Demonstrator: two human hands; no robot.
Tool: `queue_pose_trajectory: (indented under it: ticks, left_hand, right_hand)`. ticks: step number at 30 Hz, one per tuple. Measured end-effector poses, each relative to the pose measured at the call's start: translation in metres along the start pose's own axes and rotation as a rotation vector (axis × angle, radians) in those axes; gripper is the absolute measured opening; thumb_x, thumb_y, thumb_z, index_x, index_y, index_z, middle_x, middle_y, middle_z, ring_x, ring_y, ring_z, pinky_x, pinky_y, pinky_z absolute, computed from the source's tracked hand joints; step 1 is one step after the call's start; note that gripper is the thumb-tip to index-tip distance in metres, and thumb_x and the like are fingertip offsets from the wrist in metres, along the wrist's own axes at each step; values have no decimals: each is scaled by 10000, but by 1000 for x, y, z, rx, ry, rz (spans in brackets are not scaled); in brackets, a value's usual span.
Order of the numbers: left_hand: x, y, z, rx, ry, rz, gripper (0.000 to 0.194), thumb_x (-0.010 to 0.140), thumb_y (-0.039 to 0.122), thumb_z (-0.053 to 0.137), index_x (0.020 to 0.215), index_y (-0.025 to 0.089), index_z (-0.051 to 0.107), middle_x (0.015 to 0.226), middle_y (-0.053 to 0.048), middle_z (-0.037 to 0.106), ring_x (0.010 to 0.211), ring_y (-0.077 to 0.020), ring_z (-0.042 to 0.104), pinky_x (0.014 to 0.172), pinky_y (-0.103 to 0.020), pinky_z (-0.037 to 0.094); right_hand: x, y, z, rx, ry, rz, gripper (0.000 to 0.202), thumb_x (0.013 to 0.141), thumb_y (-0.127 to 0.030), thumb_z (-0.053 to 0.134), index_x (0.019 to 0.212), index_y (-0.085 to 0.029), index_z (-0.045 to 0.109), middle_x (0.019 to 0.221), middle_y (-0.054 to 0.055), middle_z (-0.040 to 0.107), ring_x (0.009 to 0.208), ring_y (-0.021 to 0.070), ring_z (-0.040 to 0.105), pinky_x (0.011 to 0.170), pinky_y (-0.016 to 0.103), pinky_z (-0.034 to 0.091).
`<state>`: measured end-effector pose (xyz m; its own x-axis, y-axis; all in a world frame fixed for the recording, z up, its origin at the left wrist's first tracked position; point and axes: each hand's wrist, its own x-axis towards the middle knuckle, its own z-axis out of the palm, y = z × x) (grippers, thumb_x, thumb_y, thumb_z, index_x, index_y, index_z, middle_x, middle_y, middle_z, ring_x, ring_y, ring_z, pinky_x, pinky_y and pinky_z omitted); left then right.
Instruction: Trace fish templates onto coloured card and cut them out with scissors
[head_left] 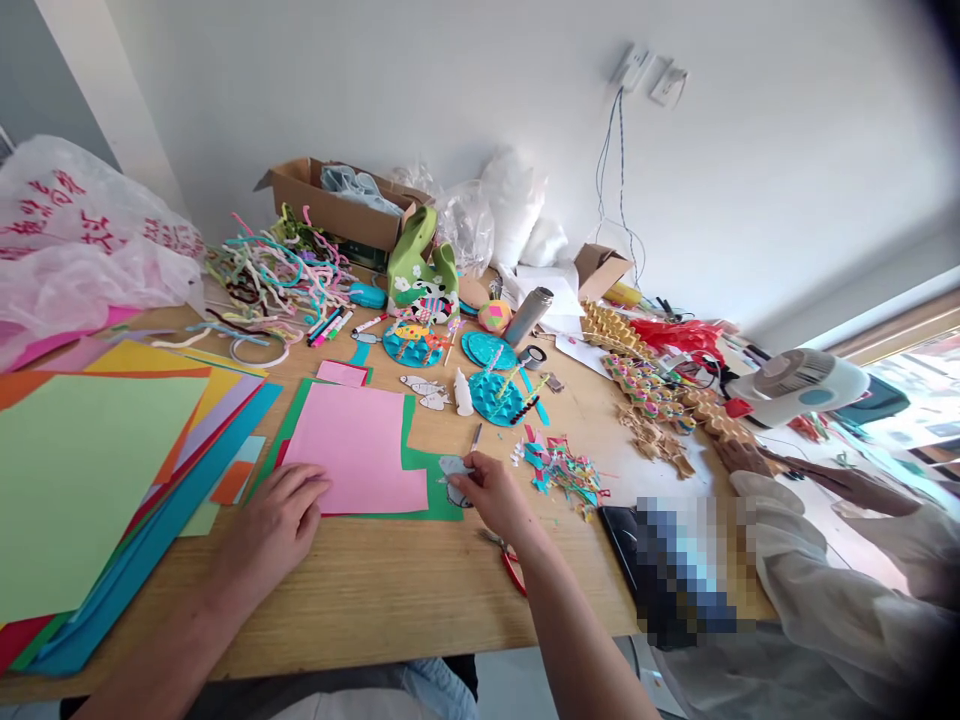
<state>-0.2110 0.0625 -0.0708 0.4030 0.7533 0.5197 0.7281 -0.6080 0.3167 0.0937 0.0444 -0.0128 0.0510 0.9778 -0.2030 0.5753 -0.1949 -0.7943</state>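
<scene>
My left hand (283, 512) lies flat with fingers loosely bent on the left edge of a pink paper sheet (352, 440). Under it, a green sheet (439, 510) shows around the edges, with a strip of red between. My right hand (484, 490) pinches a small grey fish-shaped paper cutout (452, 470) over the green sheet's right end. A slim pen (476, 436) juts out just beyond my right fingers; its lower end is hidden. Red-handled scissors (513, 570) lie beside my right forearm. White fish cutouts (427, 390) lie farther back.
Coloured paper sheets (90, 470) are stacked at left. Paper scraps (564, 470), blue decorated discs (499, 398) and a steel flask (529, 315) stand right of centre. Pipe cleaners (277, 270) are heaped behind. At right, a co-worker's hands (817, 480) work near a white fan (799, 385).
</scene>
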Motion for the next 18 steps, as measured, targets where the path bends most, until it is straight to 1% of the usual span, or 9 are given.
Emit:
queue_pose_trajectory:
  ticks: [2, 4, 8, 12, 16, 18]
  left_hand:
    - [0, 0, 1, 0, -9, -3, 287, 852, 129, 434, 990, 180, 682, 1071, -88, 668, 1024, -230, 601, 912, -399, 520]
    - [0, 0, 1, -4, -1, -6, 287, 848, 124, 437, 978, 190, 684, 1065, -81, 671, 1016, -221, 606, 907, -384, 525]
    - [0, 3, 0, -9, 28, -13, 307, 824, 81, 437, 960, 204, 683, 1042, -66, 676, 1008, -207, 611, 888, -358, 535]
    - [1, 7, -1, -11, 36, -41, 335, 806, 43, 427, 964, 201, 676, 1046, -61, 675, 1019, -198, 605, 891, -344, 535]
    - [2, 12, -4, -25, 15, -68, 352, 791, 13, 421, 965, 198, 665, 1047, -57, 666, 1038, -194, 592, 907, -338, 527]
    - [2, 14, -6, -29, 1, -74, 359, 791, 4, 413, 968, 195, 661, 1049, -59, 659, 1045, -193, 587, 912, -337, 525]
  right_hand:
    - [19, -6, -3, -170, 66, 6, 79, 810, -260, 575, 806, -184, 554, 645, -23, 591, 583, 132, 539, 519, 216, 339]
    - [38, -13, -5, -292, 118, 3, 35, 812, -211, 579, 819, -177, 585, 683, 2, 633, 630, 145, 571, 549, 221, 342]
    - [64, -21, -5, -403, 145, -27, 66, 810, -156, 583, 847, -159, 637, 779, 59, 677, 723, 178, 607, 600, 241, 342]
    - [78, -19, -2, -486, 115, -56, 109, 815, -138, 578, 872, -149, 670, 819, 93, 691, 781, 209, 628, 640, 265, 358]
    - [85, -12, -1, -520, 93, -73, 212, 826, -133, 563, 1012, -133, 662, 880, 119, 694, 830, 233, 638, 689, 291, 384]
    - [86, -11, -1, -524, 92, -70, 264, 812, -128, 569, 1066, -137, 642, 911, 113, 690, 852, 233, 638, 707, 294, 397]
